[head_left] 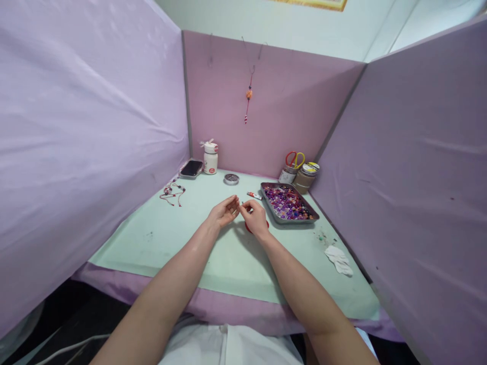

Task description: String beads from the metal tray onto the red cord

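Observation:
My left hand (224, 212) and my right hand (255, 217) meet over the middle of the pale green mat (160, 238). Both have fingers pinched together around something too small to make out, perhaps a thread or a bead. A red object (248, 228) lies on the mat partly under my right hand. Just right of the hands stands a metal tray (274, 212) filled with purple and pink beads (289, 202). A small tube (254, 195) lies beyond the hands.
A phone (191, 168), a white bottle (210, 157) and a round tin (231, 178) stand at the back. Jars with scissors (294, 160) occupy the back right corner. Beaded strings (173, 192) lie left, a white cloth (339, 260) right. Purple partitions enclose three sides.

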A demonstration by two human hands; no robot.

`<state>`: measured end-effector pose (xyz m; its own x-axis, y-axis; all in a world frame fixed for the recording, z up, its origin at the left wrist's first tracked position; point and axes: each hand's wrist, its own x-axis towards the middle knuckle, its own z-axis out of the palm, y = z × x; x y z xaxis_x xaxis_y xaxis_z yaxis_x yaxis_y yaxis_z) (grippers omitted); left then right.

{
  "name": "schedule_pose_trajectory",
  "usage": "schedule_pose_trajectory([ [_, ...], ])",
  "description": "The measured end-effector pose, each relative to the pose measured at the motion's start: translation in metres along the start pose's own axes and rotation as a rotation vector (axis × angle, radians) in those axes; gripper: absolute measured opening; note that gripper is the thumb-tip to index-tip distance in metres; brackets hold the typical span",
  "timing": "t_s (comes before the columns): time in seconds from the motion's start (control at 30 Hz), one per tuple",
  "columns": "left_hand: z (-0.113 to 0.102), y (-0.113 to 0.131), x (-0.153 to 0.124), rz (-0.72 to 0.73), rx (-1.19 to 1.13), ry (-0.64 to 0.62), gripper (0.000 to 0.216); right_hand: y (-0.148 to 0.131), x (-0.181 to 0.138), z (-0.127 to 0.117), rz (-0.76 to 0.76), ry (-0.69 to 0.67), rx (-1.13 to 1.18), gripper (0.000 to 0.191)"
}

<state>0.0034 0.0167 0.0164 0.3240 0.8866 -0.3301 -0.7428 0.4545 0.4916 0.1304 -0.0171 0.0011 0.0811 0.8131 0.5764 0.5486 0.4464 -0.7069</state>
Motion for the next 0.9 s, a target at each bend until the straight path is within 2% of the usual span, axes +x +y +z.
schedule_pose_trajectory([
  [0.27,-0.003,0.013,0.0,0.062,-0.1,0.002,0.01,-0.002,-0.001,0.003,0.143,-0.12,0.078,0.015],
  [0.7,-0.006,0.017,0.004,0.063,-0.147,0.013,0.011,-0.002,-0.006,0.004,0.076,-0.217,0.028,0.008],
  [0.8,-0.006,0.015,0.003,0.103,-0.072,-0.014,0.012,-0.003,-0.005,0.003,0.057,-0.243,0.025,0.008],
  [0.9,-0.005,0.014,-0.001,0.14,0.135,-0.084,0.012,-0.004,0.001,-0.002,0.096,-0.203,0.114,0.018],
])
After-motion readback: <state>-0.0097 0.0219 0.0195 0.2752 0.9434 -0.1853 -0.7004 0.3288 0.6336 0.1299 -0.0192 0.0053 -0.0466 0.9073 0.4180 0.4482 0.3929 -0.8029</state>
